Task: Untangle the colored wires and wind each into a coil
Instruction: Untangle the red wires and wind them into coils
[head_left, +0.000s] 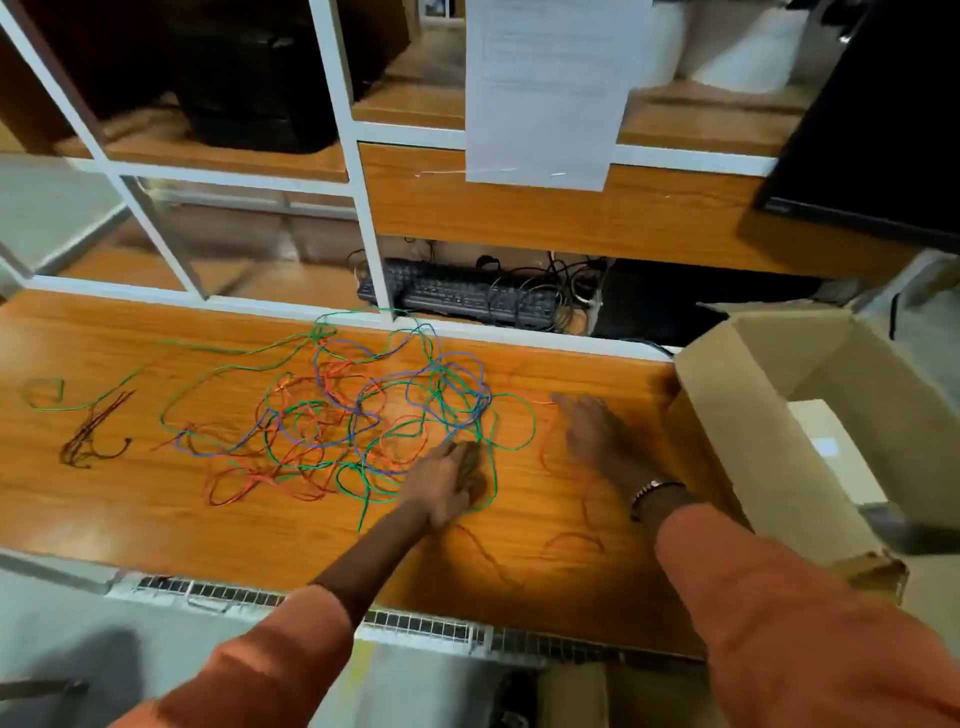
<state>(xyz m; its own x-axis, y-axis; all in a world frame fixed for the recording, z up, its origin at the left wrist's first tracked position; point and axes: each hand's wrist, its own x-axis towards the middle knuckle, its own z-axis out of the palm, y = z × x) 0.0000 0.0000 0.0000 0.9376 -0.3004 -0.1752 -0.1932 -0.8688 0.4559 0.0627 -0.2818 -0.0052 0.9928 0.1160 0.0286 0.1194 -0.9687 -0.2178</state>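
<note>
A loose tangle of green, blue, orange and red wires (363, 415) sprawls over the middle of the wooden table (130, 499). A small green coil (45, 391) and a dark brown wire bundle (91, 436) lie apart at the far left. My left hand (451, 480) rests at the tangle's right edge, fingers down on green and blue strands; whether it pinches one is unclear. My right hand (597, 434) is blurred, fingers spread flat, over a thin orange wire (571, 540) to the right of the tangle.
An open cardboard box (737, 415) stands at the table's right end. Behind the table a white frame (374, 249) fronts shelves with a black keyboard (467, 296) and cables. A paper sheet (545, 93) hangs above.
</note>
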